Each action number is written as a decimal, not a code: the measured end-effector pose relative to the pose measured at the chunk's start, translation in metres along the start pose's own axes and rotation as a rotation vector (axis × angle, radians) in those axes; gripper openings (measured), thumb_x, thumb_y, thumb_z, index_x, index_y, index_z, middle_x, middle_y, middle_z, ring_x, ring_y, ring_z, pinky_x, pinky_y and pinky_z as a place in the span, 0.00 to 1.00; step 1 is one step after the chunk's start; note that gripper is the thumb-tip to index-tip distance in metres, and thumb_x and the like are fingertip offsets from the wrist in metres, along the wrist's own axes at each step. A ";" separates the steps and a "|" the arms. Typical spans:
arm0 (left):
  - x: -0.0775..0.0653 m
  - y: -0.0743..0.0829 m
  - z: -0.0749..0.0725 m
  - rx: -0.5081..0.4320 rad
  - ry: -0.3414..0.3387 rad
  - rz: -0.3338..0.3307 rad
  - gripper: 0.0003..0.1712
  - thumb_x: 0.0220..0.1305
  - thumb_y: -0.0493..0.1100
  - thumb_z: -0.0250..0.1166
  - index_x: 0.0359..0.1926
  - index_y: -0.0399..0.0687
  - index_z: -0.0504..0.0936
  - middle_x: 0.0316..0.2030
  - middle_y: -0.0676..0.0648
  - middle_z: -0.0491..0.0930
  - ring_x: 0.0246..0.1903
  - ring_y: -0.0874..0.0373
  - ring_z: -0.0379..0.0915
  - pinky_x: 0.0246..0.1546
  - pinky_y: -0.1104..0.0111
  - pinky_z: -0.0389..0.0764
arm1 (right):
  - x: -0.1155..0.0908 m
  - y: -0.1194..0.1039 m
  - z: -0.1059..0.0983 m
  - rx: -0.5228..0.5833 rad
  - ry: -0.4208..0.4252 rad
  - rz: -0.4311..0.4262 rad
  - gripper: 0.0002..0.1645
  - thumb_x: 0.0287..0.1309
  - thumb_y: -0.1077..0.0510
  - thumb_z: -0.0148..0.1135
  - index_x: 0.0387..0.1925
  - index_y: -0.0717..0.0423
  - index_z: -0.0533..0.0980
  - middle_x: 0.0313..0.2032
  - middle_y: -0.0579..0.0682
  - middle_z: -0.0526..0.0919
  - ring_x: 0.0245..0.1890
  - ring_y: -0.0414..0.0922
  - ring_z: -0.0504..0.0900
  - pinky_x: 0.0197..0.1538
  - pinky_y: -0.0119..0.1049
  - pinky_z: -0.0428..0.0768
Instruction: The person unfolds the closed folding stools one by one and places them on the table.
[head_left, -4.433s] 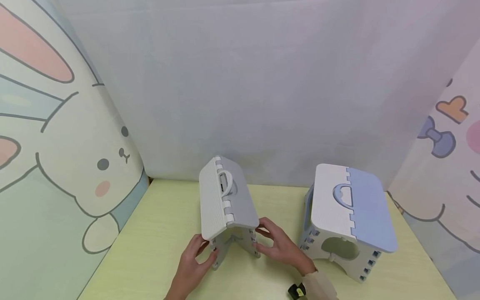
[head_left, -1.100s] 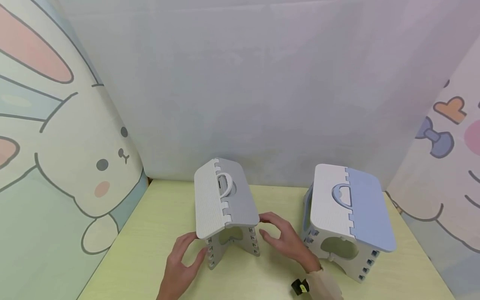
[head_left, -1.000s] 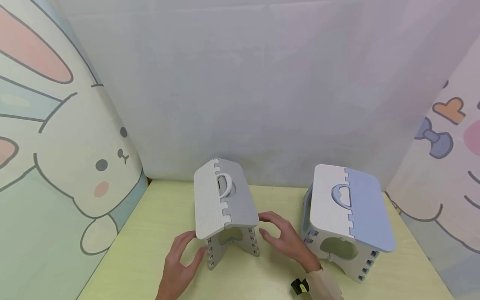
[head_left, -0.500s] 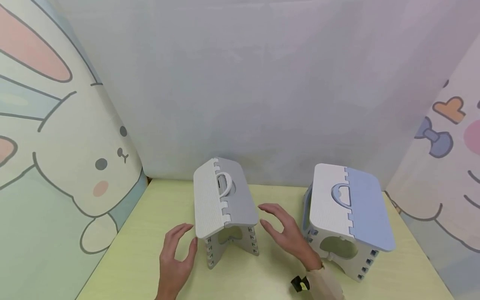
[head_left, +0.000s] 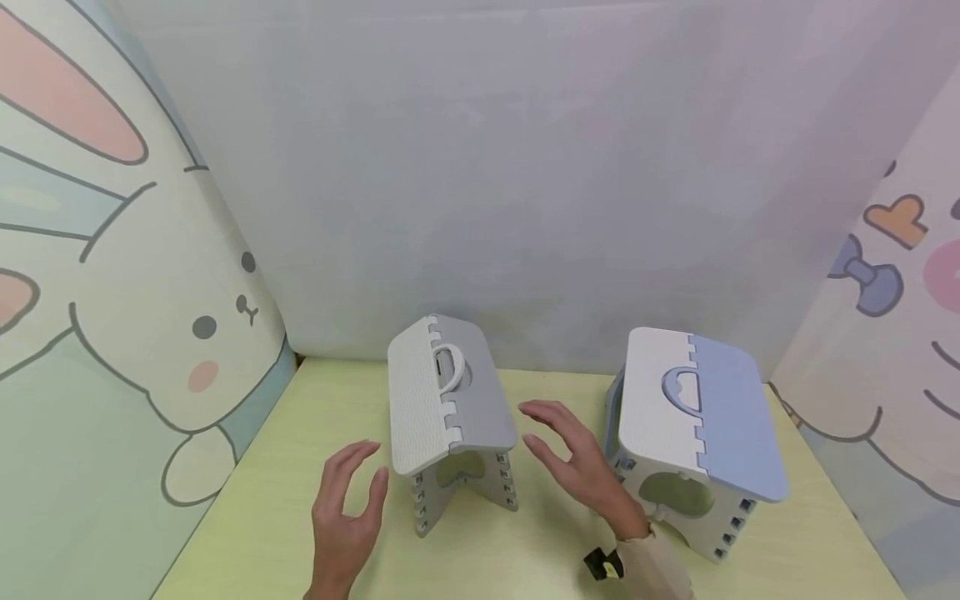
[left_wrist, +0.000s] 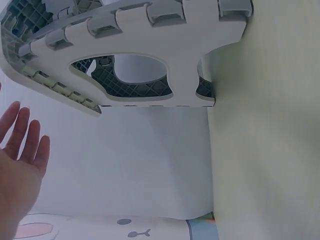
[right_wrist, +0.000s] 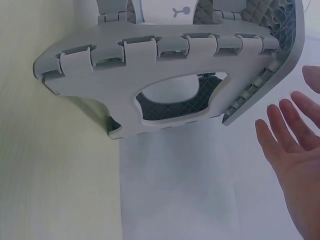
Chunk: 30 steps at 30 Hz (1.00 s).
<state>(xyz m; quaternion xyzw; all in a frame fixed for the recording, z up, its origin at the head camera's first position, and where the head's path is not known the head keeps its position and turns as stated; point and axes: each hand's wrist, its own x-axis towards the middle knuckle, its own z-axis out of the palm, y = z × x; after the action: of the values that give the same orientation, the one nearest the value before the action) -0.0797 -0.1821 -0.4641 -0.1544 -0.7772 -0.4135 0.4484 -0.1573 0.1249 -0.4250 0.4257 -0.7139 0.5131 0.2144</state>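
Note:
A grey and white folding step stool (head_left: 420, 408) stands partly unfolded left of the middle, its top bent like a roof with a white loop handle on the ridge. Its notched leg panels spread below, and the right wrist view shows a large opening in the near end panel (right_wrist: 115, 85). My left hand (head_left: 341, 525) hovers off the stool's left side, fingers spread and holding nothing. On the opposite side my right hand (head_left: 581, 467) is held in the air with fingers apart, between this stool and a blue and white folding step stool (head_left: 738, 417).
The blue and white stool stands at the right with its top flatter and its legs set wide. A pale yellow-green table (head_left: 247, 533) carries both stools. Behind hangs a plain pale curtain (head_left: 480, 183), and a bunny-printed panel (head_left: 150, 333) closes the left side.
Earlier both hands held the grey stool's leg panels; its top has since spread slightly wider. Both hands have let go and drawn outward, the left one farther. The blue stool stays put.

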 end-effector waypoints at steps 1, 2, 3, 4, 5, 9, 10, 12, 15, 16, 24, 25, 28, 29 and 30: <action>0.001 0.001 0.000 -0.007 0.002 0.006 0.21 0.55 0.33 0.68 0.51 0.35 0.78 0.48 0.39 0.76 0.53 0.53 0.70 0.57 0.76 0.67 | 0.000 -0.001 0.000 0.006 -0.006 0.002 0.29 0.49 0.78 0.62 0.56 0.71 0.70 0.52 0.65 0.74 0.52 0.57 0.74 0.56 0.40 0.75; 0.003 0.001 0.001 -0.023 0.009 0.019 0.20 0.55 0.33 0.68 0.50 0.33 0.78 0.47 0.38 0.76 0.53 0.52 0.70 0.57 0.75 0.67 | 0.001 -0.002 -0.001 0.009 -0.010 0.006 0.29 0.50 0.77 0.62 0.56 0.71 0.69 0.52 0.65 0.74 0.53 0.57 0.74 0.57 0.40 0.74; 0.004 0.002 0.001 -0.030 0.011 0.028 0.20 0.55 0.33 0.68 0.50 0.33 0.79 0.47 0.38 0.76 0.53 0.52 0.70 0.57 0.75 0.67 | 0.001 -0.003 -0.001 0.013 -0.017 0.011 0.29 0.50 0.77 0.62 0.56 0.70 0.69 0.52 0.64 0.74 0.54 0.57 0.74 0.57 0.40 0.74; 0.006 0.003 0.002 -0.038 0.011 0.037 0.20 0.56 0.34 0.68 0.50 0.33 0.79 0.47 0.38 0.76 0.53 0.51 0.70 0.57 0.74 0.67 | 0.002 -0.004 -0.001 0.015 -0.021 0.014 0.29 0.51 0.76 0.62 0.57 0.70 0.69 0.53 0.64 0.73 0.54 0.57 0.73 0.58 0.39 0.74; 0.008 0.004 0.002 -0.046 0.010 0.044 0.19 0.56 0.34 0.68 0.50 0.32 0.79 0.47 0.38 0.76 0.53 0.51 0.70 0.57 0.74 0.67 | 0.002 -0.005 -0.001 0.012 -0.024 0.016 0.29 0.51 0.76 0.62 0.57 0.70 0.69 0.53 0.64 0.73 0.54 0.57 0.73 0.58 0.39 0.74; 0.015 0.008 0.004 -0.080 0.008 0.088 0.19 0.57 0.36 0.68 0.48 0.31 0.79 0.47 0.36 0.76 0.52 0.49 0.69 0.57 0.73 0.67 | 0.004 -0.010 -0.001 -0.018 -0.024 0.033 0.30 0.51 0.74 0.63 0.58 0.67 0.70 0.54 0.61 0.74 0.56 0.55 0.72 0.60 0.35 0.71; 0.016 0.010 0.005 -0.084 0.007 0.099 0.19 0.57 0.36 0.68 0.48 0.30 0.79 0.47 0.36 0.76 0.52 0.48 0.69 0.57 0.73 0.68 | 0.004 -0.011 -0.001 -0.026 -0.025 0.036 0.30 0.51 0.74 0.64 0.58 0.67 0.70 0.54 0.61 0.74 0.56 0.55 0.72 0.60 0.33 0.71; 0.020 0.013 0.006 -0.099 0.009 0.129 0.18 0.57 0.37 0.68 0.47 0.29 0.79 0.47 0.35 0.76 0.52 0.47 0.69 0.57 0.73 0.68 | 0.005 -0.013 0.000 -0.038 -0.029 0.042 0.30 0.51 0.73 0.64 0.58 0.66 0.70 0.55 0.59 0.74 0.57 0.53 0.72 0.61 0.31 0.69; 0.024 0.018 0.008 -0.117 0.003 0.153 0.18 0.57 0.37 0.68 0.47 0.29 0.79 0.46 0.34 0.76 0.51 0.46 0.69 0.57 0.72 0.68 | 0.007 -0.014 0.001 -0.040 -0.038 0.027 0.31 0.50 0.73 0.65 0.58 0.65 0.71 0.55 0.59 0.74 0.57 0.52 0.72 0.61 0.31 0.69; 0.025 0.020 0.009 -0.121 0.000 0.158 0.18 0.57 0.37 0.68 0.47 0.29 0.80 0.46 0.34 0.76 0.51 0.46 0.69 0.57 0.72 0.68 | 0.008 -0.015 0.002 -0.037 -0.041 0.019 0.31 0.50 0.73 0.66 0.58 0.65 0.71 0.55 0.59 0.74 0.57 0.52 0.73 0.60 0.31 0.70; 0.025 0.023 0.014 -0.125 -0.038 0.179 0.20 0.57 0.38 0.69 0.48 0.30 0.80 0.48 0.35 0.76 0.52 0.47 0.70 0.57 0.74 0.69 | 0.011 -0.018 0.005 0.002 -0.073 -0.022 0.32 0.47 0.73 0.68 0.57 0.66 0.71 0.55 0.61 0.74 0.56 0.53 0.74 0.58 0.31 0.73; 0.025 0.022 0.015 -0.125 -0.042 0.184 0.20 0.56 0.38 0.69 0.48 0.30 0.80 0.48 0.35 0.76 0.52 0.46 0.70 0.56 0.74 0.69 | 0.012 -0.018 0.006 0.006 -0.072 -0.031 0.32 0.46 0.73 0.68 0.57 0.66 0.71 0.55 0.62 0.75 0.56 0.54 0.74 0.58 0.31 0.73; 0.023 0.021 0.017 -0.128 -0.052 0.187 0.21 0.56 0.38 0.70 0.48 0.30 0.80 0.48 0.35 0.76 0.51 0.47 0.70 0.55 0.76 0.70 | 0.014 -0.019 0.007 0.018 -0.076 -0.050 0.32 0.45 0.74 0.68 0.56 0.67 0.72 0.54 0.62 0.75 0.55 0.55 0.74 0.58 0.32 0.73; 0.023 0.021 0.017 -0.129 -0.053 0.187 0.21 0.56 0.38 0.70 0.48 0.30 0.80 0.48 0.35 0.76 0.51 0.47 0.70 0.55 0.76 0.70 | 0.014 -0.019 0.008 0.021 -0.077 -0.055 0.32 0.45 0.74 0.68 0.56 0.67 0.72 0.54 0.62 0.75 0.55 0.55 0.74 0.58 0.32 0.73; 0.022 0.021 0.018 -0.131 -0.055 0.187 0.21 0.56 0.39 0.70 0.48 0.30 0.80 0.48 0.35 0.76 0.51 0.47 0.70 0.55 0.76 0.71 | 0.015 -0.020 0.008 0.022 -0.079 -0.060 0.32 0.45 0.74 0.68 0.55 0.67 0.72 0.54 0.63 0.75 0.55 0.55 0.74 0.58 0.32 0.73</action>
<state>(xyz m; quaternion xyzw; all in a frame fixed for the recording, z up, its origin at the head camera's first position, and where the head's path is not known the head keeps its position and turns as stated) -0.0895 -0.1585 -0.4397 -0.2665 -0.7428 -0.4152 0.4527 -0.1481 0.1096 -0.4059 0.4690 -0.7031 0.4971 0.1964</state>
